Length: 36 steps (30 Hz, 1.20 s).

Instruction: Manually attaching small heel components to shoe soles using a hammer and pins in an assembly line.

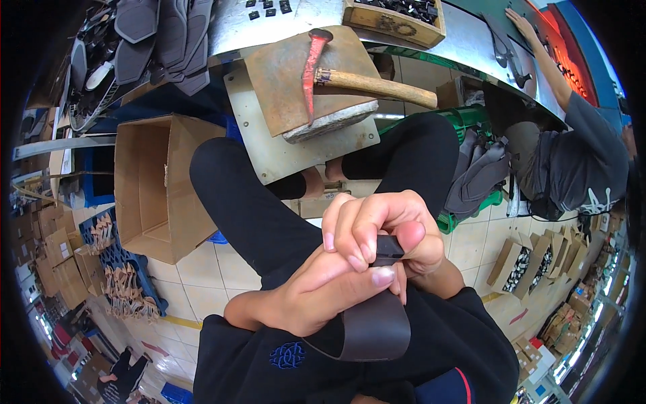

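Close to my chest, my left hand (316,293) and my right hand (407,219) are closed together around a dark brown strap (378,328). Its smooth, leather-like band curves down below my fingers in a loop. A small black end piece (387,248) of it shows between my right thumb and fingers, and its exact kind is partly hidden. My left thumb presses along the strap just below that piece. Beyond my knees, a hammer (363,83) with a red pointed head and wooden handle lies on a brown plate (279,81) over a stone block (330,124).
An open cardboard box (145,188) stands left of my knee. On the metal bench (232,34) are small black parts and a wooden tray (393,23) of black pieces. Dark pads lie in a green basket (464,121) at right. A co-worker (565,155) sits beyond it.
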Motion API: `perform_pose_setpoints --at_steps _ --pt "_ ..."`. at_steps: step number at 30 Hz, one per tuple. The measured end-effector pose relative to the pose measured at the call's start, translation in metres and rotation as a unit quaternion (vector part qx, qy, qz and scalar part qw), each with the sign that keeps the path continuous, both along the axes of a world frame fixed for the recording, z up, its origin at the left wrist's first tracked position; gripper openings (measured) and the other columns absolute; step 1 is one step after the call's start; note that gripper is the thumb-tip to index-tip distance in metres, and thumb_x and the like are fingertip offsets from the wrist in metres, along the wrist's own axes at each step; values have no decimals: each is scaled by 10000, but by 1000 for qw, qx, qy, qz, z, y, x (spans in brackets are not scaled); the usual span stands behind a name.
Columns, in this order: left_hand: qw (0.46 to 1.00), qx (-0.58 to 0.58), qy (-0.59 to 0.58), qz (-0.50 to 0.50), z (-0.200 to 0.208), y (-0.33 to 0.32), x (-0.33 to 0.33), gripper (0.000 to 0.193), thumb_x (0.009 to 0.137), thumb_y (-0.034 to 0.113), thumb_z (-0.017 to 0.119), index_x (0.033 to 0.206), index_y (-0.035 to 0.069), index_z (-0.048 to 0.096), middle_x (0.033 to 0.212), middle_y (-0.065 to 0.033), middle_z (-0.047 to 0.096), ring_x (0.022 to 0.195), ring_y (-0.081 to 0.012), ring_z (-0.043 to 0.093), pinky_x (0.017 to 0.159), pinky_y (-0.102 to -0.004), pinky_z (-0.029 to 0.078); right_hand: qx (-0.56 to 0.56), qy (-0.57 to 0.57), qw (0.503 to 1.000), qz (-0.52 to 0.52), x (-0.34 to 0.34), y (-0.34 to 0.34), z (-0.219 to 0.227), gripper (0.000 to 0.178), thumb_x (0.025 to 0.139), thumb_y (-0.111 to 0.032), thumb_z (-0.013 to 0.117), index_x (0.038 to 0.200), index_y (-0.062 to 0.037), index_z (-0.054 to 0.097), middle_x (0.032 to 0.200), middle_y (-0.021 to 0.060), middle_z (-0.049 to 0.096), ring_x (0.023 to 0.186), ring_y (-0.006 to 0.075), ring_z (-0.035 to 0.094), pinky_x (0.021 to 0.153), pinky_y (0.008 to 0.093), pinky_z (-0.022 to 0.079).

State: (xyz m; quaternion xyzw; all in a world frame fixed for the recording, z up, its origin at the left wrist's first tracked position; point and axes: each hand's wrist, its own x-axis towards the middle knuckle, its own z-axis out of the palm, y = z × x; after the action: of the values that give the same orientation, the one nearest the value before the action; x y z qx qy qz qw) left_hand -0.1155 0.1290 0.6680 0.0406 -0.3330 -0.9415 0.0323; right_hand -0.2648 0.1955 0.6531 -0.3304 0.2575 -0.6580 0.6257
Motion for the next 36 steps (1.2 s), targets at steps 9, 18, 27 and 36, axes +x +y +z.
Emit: perform_pose_setpoints --at_steps 9,18,27,36 --pt "1000 9 -12 -23 2 -6 -7 252 1051 181 478 1013 -26 617 989 -115 628 986 -188 599 895 -315 457 11 18 1000 -8 -5 8 -5 581 985 -608 465 867 -64 630 811 72 633 892 225 540 877 369 442" --pt "989 -12 -146 35 20 -3 -10 318 897 286 602 924 -31 597 889 -203 650 841 -257 645 796 -336 500 -25 -32 999 16 -10 8 -10 512 1031 -464 511 1095 33 618 1076 159 610 976 193 600 822 262 495" --pt "928 -369 -34 44 25 -7 -5 304 974 151 546 1169 -78 583 1066 -208 642 963 -347 633 892 -360 490 -190 390 896 -97 -33 11 23 245 801 -132 668 987 16 726 957 164 751 973 311 705 1001 495 383" --pt "986 -150 -61 -38 -33 2 7 561 1018 277 584 1462 37 339 1358 -99 507 1288 -165 450 1058 -324 381 21 526 763 -375 -49 56 7 181 877 92 562 1006 50 682 962 155 697 926 248 709 804 292 541"
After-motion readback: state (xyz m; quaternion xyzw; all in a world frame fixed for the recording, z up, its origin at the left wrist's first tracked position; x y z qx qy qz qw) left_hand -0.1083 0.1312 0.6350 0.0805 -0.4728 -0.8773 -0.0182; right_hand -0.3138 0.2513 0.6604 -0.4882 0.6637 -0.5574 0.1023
